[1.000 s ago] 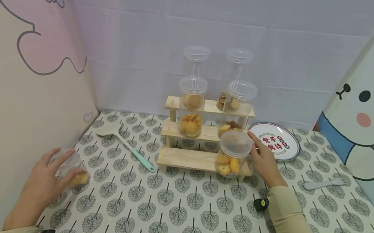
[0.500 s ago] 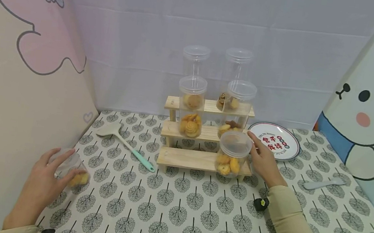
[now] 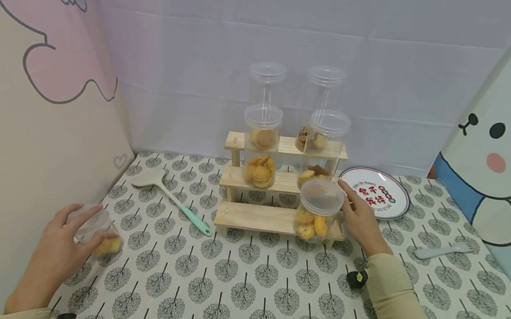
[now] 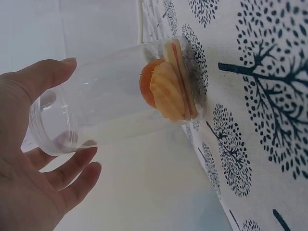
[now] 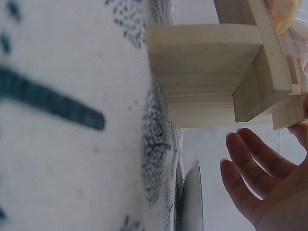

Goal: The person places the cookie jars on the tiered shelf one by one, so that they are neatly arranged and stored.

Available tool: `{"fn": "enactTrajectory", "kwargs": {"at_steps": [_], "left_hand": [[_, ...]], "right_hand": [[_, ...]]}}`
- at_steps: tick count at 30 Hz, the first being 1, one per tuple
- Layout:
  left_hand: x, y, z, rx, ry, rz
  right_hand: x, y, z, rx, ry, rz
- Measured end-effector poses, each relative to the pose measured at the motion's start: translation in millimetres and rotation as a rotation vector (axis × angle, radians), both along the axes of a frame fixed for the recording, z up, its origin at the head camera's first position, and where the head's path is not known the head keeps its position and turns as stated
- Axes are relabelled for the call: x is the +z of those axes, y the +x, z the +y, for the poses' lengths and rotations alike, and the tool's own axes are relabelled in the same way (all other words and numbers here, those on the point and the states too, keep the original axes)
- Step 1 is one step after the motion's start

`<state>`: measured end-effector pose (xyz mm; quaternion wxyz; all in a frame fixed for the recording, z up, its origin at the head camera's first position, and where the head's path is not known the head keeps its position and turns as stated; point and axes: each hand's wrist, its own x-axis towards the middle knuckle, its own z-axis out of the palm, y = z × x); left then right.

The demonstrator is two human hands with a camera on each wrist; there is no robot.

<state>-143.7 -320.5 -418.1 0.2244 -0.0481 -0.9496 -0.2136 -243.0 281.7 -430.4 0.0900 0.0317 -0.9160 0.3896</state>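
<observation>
My left hand (image 3: 61, 247) holds a clear plastic jar (image 4: 120, 91) near its lid, thumb on one side and fingers on the other. Cookies (image 4: 168, 86) lie at the bottom of this jar, which stands on the tablecloth at the left. My right hand (image 3: 362, 222) is at the right end of a three-step wooden rack (image 3: 255, 217). One fingertip touches the rack's edge in the right wrist view, while the other fingers (image 5: 260, 178) extend loosely and hold nothing. Beside this hand, a short lidded jar of cookies (image 3: 318, 211) stands on the lowest step.
Taller cookie jars (image 3: 260, 149) stand on the upper steps. A spatula with a mint handle (image 3: 194, 220) lies left of the rack. On the right are a white plate with red characters (image 3: 355, 174) and a grey fork (image 3: 442, 252). Printed cloth walls (image 3: 305, 4) enclose the table.
</observation>
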Motion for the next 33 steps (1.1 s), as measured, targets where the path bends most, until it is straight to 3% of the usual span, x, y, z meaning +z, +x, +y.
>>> {"fn": "enactTrajectory", "kwargs": {"at_steps": [14,20,27,33], "left_hand": [[1.0,-2.5,-0.1,-0.009,0.030,-0.014],[6.3,-3.1,2.5,-0.025,0.042,0.003],[24.7,-7.2,16.1,-0.061,0.039,0.037],[41.2,-17.1,43.1,-0.159,0.026,0.144]], "right_hand": [[-1.3,-0.9,1,0.002,0.006,-0.010],[-1.5,-1.5,1,0.002,0.003,-0.006],[-0.7,-0.5,2,-0.004,-0.002,-0.020],[0.0,-0.7,1,0.005,-0.005,-0.007]]}}
